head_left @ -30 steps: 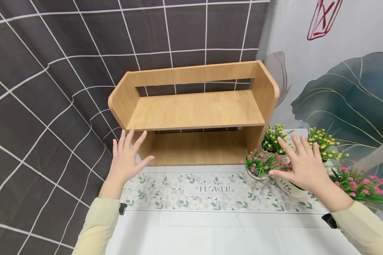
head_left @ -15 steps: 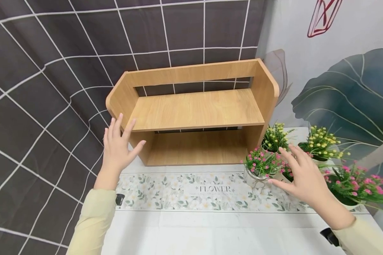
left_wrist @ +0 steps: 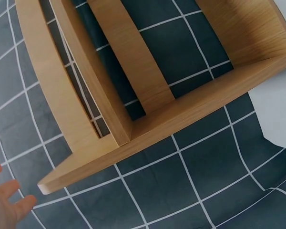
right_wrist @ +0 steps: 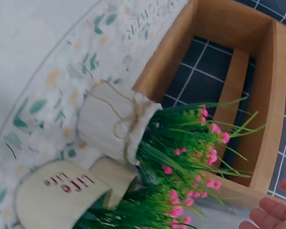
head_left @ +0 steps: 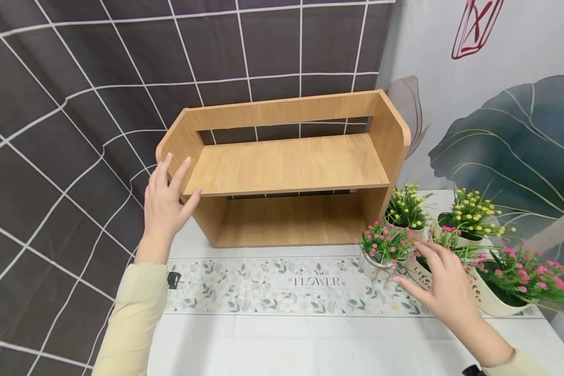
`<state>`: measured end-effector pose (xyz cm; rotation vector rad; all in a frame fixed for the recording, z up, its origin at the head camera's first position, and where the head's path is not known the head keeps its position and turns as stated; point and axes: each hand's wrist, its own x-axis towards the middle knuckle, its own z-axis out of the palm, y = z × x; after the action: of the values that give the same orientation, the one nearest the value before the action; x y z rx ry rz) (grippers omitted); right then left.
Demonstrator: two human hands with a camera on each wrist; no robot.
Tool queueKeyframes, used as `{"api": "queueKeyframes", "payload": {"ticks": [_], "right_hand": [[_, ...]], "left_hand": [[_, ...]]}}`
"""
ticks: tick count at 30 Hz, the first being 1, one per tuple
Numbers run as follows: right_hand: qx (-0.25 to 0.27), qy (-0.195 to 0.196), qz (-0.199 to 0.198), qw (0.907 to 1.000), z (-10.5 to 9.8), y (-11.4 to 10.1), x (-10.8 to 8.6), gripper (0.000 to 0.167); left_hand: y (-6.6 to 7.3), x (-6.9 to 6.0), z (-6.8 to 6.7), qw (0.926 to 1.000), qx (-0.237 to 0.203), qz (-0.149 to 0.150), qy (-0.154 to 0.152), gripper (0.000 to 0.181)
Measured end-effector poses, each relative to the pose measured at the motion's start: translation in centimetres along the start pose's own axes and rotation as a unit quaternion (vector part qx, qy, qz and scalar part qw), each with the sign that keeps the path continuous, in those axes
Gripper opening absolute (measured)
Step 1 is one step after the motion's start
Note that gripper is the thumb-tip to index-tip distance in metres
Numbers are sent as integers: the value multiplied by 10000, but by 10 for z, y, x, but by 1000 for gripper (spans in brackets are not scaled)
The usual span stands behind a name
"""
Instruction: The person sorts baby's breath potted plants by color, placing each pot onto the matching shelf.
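Note:
A two-tier wooden shelf stands against the dark gridded backdrop. My left hand is raised at its left side panel, fingers spread and holding nothing. The left wrist view shows those fingers beside the panel's rounded corner, with a gap between. My right hand hovers over the potted flowers with thumb and fingers apart, also holding nothing. Nearest to it are a small pot of pink flowers, its rim tied with twine, and a cream lettered pot, which the hand partly hides in the head view.
Two pots of yellow flowers, one by the shelf and one farther right, stand behind. A larger cream pot with pink flowers is near the table's right edge. A floral runner lies across the white table.
My left hand has moved up and left, to the shelf's side panel. My right hand has come lower and nearer to me, uncovering more of the pots behind it. The shelf and pots stay put.

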<state>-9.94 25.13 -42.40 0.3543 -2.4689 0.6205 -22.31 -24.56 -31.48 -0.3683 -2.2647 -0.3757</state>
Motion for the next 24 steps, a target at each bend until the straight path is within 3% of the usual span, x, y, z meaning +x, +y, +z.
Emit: {"api": "queueKeyframes", "payload": {"ticks": [8,14,24], "right_hand": [[196,97,270,9994,19,-1,-20,63],[177,211,276,9992,39,-2,-38,47],[144,-587,1203,9909,65,4,-57,43]], "left_hand": [[-7,10,5,9990,-139,-237,344,58],[-16,11,9,9959,-378,-667,473,62],[-24,16,11,9885,-807,-1165,524,64]]}}
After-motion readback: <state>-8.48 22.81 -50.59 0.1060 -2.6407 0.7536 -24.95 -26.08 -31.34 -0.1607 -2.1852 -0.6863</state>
